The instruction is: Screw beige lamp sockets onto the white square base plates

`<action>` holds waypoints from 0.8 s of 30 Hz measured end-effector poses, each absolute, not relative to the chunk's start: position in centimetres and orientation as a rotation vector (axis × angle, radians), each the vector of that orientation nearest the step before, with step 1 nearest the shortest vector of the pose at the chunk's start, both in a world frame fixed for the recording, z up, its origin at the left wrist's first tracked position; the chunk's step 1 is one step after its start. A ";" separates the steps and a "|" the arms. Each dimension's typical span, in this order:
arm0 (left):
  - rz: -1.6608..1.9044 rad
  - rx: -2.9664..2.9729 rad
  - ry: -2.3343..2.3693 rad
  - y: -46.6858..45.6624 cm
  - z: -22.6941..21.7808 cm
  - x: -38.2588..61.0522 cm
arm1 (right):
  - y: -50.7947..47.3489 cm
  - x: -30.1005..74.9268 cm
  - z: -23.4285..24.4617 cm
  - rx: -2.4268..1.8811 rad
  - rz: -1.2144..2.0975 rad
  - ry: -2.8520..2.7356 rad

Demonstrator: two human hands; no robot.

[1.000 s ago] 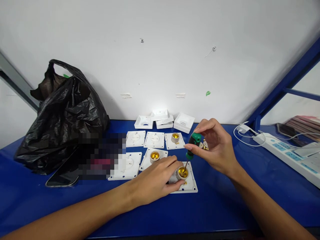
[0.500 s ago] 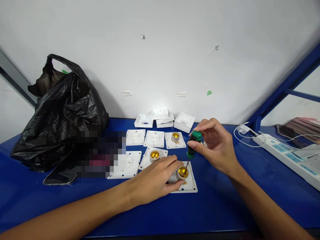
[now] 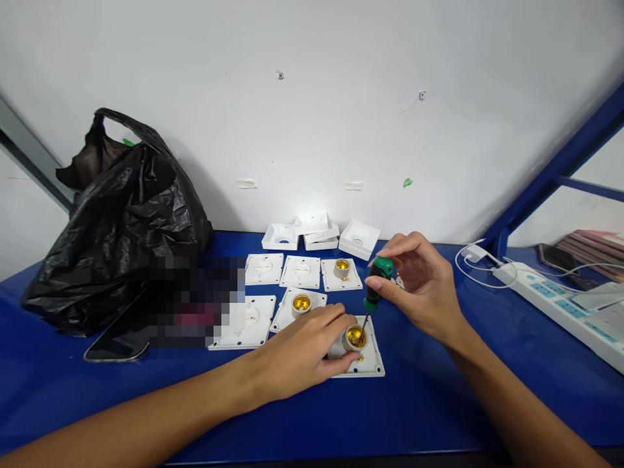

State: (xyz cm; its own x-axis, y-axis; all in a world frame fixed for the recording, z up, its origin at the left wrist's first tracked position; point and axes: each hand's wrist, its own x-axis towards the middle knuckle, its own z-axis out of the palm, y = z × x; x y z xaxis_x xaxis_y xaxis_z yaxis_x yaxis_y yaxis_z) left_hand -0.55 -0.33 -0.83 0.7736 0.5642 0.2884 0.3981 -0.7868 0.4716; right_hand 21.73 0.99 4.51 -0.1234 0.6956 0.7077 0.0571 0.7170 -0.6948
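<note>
One white lamp socket (image 3: 348,340) with a brass-coloured lining stands upright on a square base plate (image 3: 372,354), near the front of the blue worktop (image 3: 419,396) and just right of centre. The left hand (image 3: 302,348) lies over the plate's left part, its grip closed around the socket's wall — thumb on the near side, fingers on the far side. The right hand (image 3: 423,289) has its grip pinched on the handle of a green-and-black screwdriver (image 3: 372,300), whose shaft slants down into the socket's mouth; the lining hides where exactly the tip sits.

The socket and plate look light and stiff, probably hard plastic or ceramic, smooth enough to slip or turn under twisting. The socket's outer wall seems the surest hold; the plate's thin rim looks likelier to chip. The screwdriver's thick handle should suit a fingertip hold, while the narrow shaft offers little purchase.

Just to the far left is a second socket (image 3: 298,313) on its own plate, and beyond it a third socket (image 3: 342,272) on another. White covers (image 3: 359,239) lie along the wall — some of them stacked — and a black bag (image 3: 127,227) stands well to the left.
</note>
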 end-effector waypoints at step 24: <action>0.587 2.570 0.744 -0.4 -0.9 -0.6 | 0.9 21.4 4.1 -0.721 0.505 -1.604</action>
